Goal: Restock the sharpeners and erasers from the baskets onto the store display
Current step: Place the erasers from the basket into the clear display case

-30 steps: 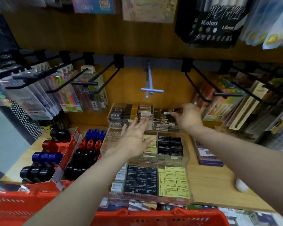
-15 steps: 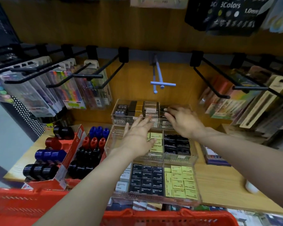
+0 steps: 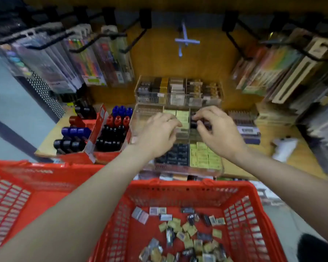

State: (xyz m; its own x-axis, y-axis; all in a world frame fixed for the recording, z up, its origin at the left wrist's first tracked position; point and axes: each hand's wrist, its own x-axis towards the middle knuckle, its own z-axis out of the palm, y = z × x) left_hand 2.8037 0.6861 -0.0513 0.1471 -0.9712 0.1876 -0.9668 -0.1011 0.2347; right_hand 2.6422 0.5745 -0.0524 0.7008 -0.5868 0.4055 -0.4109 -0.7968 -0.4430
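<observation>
Both hands hover over the middle clear tray point(image 3: 140, 118) of a tiered eraser display. My left hand point(image 3: 157, 135) bends its fingers down onto the yellow erasers point(image 3: 183, 115); blur and the hidden thumb keep me from telling whether it holds one. My right hand point(image 3: 218, 133) pinches a black eraser point(image 3: 194, 123) between thumb and fingers in the tray's right compartment. Below my arms, a red basket point(image 3: 187, 184) holds several loose wrapped erasers point(image 3: 186, 235). Blue, red and black sharpeners point(image 3: 112, 129) fill red cardboard boxes to the left.
A back tray point(image 3: 178, 91) and a front tray point(image 3: 206, 159) of erasers flank the middle one. A second red basket point(image 3: 17, 190) sits at lower left. Black peg hooks point(image 3: 133, 40) with hanging pen packs jut out above. Boxed stationery point(image 3: 284, 76) stacks at the right.
The view has tipped down, bringing the baskets into sight. My right hand drew back from the back tray to the middle one. My left hand's straight fingers have curled down onto the yellow erasers.
</observation>
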